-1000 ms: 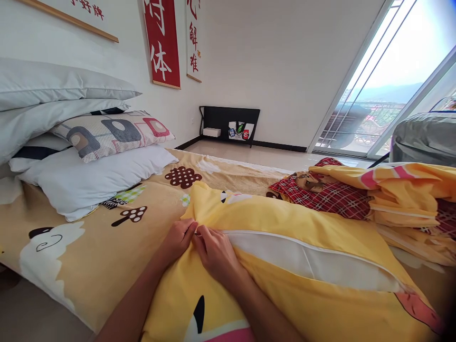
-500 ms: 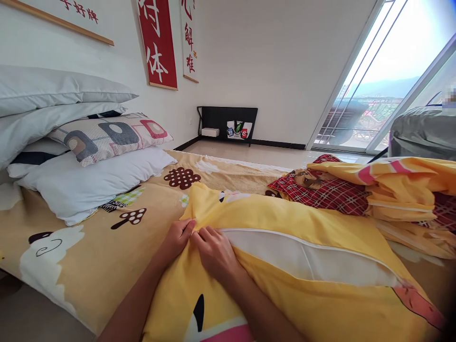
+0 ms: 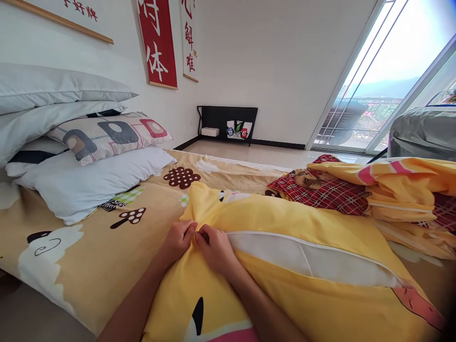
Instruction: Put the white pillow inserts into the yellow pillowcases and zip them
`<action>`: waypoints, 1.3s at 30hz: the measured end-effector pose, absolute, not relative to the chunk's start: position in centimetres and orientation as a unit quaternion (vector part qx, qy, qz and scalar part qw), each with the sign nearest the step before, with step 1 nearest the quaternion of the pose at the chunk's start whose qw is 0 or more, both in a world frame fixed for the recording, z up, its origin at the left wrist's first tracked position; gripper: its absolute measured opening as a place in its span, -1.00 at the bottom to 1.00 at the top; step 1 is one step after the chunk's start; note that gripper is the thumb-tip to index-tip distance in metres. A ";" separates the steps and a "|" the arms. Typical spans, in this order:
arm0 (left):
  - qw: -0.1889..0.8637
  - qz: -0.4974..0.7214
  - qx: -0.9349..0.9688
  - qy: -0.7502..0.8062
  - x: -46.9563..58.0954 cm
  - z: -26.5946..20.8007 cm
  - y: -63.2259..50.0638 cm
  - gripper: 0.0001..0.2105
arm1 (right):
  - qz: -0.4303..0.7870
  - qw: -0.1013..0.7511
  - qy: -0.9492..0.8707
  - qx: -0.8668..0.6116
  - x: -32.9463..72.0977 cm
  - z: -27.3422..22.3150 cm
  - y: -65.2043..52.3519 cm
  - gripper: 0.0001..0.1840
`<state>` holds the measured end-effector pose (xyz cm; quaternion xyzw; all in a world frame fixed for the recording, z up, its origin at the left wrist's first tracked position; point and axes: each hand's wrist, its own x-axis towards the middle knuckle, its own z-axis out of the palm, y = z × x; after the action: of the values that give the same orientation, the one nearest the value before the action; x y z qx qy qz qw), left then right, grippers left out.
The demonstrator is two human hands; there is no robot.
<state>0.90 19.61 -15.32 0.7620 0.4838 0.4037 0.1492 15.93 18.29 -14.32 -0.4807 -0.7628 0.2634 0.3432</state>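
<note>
A yellow pillowcase lies across the bed in front of me, with a long zip opening along its upper side. Through that gap shows a white pillow inside. My left hand is closed, pinching the yellow fabric at the left end of the opening. Right beside it, my right hand is also closed, its thumb and fingers pressed together at the same end of the zip. Whether a zip pull is between its fingers is hidden. Both hands are almost touching.
Several pillows are piled at the left, a white pillow lowest. A patterned bedsheet covers the bed. At the right lie a red plaid cloth and crumpled yellow bedding. A black low shelf stands by the far wall.
My right hand has shifted slightly right and its fingers have curled tighter near the zip's end. My left hand keeps its pinch on the fabric, almost in place.
</note>
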 end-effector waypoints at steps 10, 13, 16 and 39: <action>-0.015 0.431 0.788 0.440 1.4 -15.5 19.3 -0.69 | 0.498 0.388 -0.623 -0.461 15.8 -14.3 19.2 -0.73; -0.032 0.439 0.793 0.422 1.5 -15.6 19.3 -0.70 | 0.522 0.399 -0.599 -0.458 15.9 -14.3 19.2 -0.75; -0.043 0.438 0.795 0.417 1.4 -15.6 19.4 -0.70 | 0.528 0.401 -0.594 -0.457 16.0 -14.3 19.1 -0.78; 0.050 0.419 0.782 0.459 1.0 -16.0 19.9 -0.66 | 0.301 0.291 -0.743 -0.522 15.7 -14.6 18.4 -0.80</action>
<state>1.05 19.90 -16.04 0.7822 0.4588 0.4186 0.0495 15.71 18.41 -14.56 -0.5217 -0.7435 0.3006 0.2910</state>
